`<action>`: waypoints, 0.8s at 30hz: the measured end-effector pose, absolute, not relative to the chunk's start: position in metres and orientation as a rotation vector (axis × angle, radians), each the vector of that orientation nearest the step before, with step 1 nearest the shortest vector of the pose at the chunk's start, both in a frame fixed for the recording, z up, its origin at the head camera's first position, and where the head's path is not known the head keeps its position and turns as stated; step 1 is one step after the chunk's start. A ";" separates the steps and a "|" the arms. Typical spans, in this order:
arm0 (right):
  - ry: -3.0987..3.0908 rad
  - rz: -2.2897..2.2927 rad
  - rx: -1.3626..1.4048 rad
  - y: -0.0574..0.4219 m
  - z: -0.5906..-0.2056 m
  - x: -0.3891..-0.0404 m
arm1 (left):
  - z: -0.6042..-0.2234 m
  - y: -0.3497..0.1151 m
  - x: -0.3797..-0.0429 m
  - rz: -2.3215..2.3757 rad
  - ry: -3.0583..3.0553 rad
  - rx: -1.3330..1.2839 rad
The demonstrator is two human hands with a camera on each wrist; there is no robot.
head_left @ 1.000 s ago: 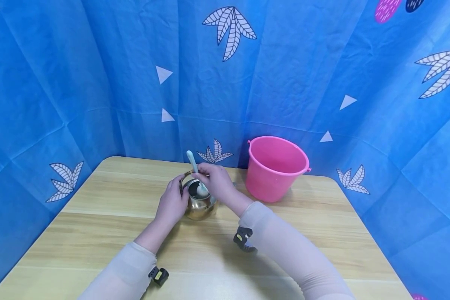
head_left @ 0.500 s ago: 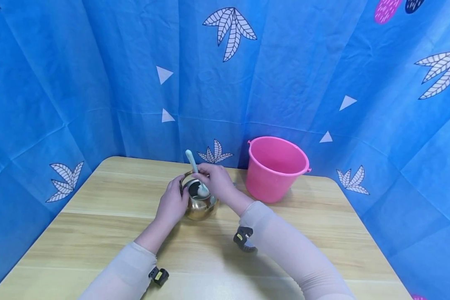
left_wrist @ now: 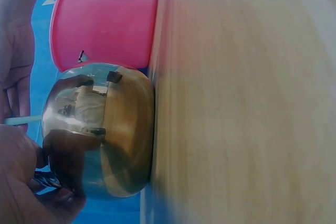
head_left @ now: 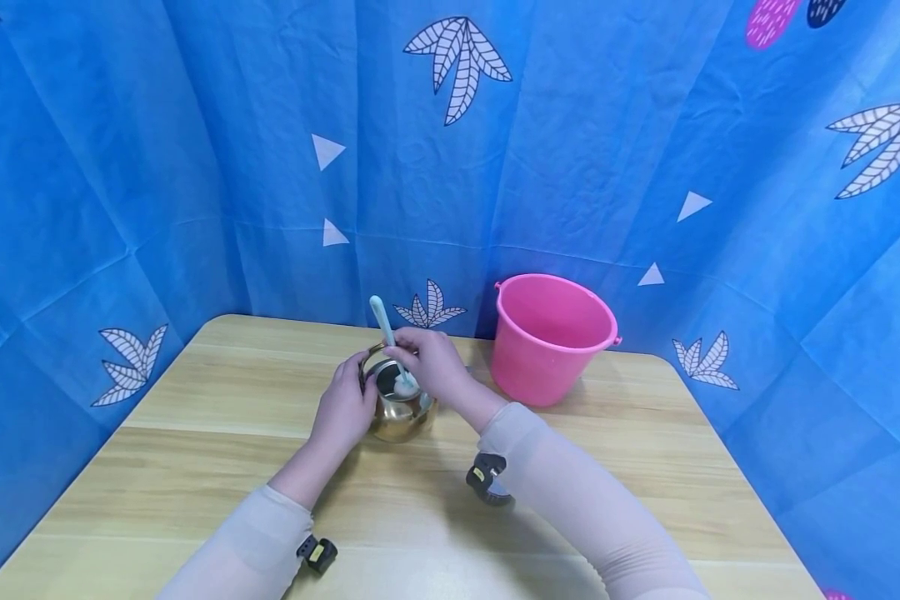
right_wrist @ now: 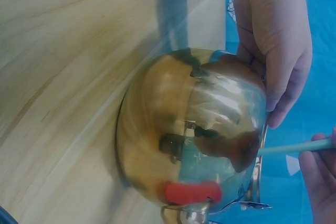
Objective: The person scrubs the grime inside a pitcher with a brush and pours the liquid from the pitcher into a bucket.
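Looks like a staged recording booth: blue leaf-print cloth [head_left: 592,150] hung behind and either side of a wood-grain worktop [head_left: 157,483], black wrist cameras [head_left: 317,552] on both sleeves [head_left: 585,500]. Cloth hides the room beyond, so can't tell home from lab.

A hand could pass over the table [head_left: 412,525] between the sleeves [head_left: 247,542]; right of the pot [head_left: 397,422] the bucket [head_left: 543,367] stands in the way, the gap partly hidden and seemingly narrow.

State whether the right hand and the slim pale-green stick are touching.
Touching: the head view shows the right hand pinching the slim pale-green stick below its top end.
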State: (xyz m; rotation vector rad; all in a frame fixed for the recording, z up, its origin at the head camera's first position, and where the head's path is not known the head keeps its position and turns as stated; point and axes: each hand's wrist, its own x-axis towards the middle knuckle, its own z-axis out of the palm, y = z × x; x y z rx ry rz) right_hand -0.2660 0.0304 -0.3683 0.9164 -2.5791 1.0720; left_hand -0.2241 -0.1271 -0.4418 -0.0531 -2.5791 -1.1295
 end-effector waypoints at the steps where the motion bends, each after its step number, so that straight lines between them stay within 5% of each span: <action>1: -2.581 1.072 0.914 0.030 -0.368 -0.266 | -0.442 -0.127 -0.224 -1.130 -2.580 -0.053; 24: -2.623 1.299 0.789 0.028 -0.368 -0.268 | -0.444 -0.129 -0.225 -1.143 -2.594 -0.052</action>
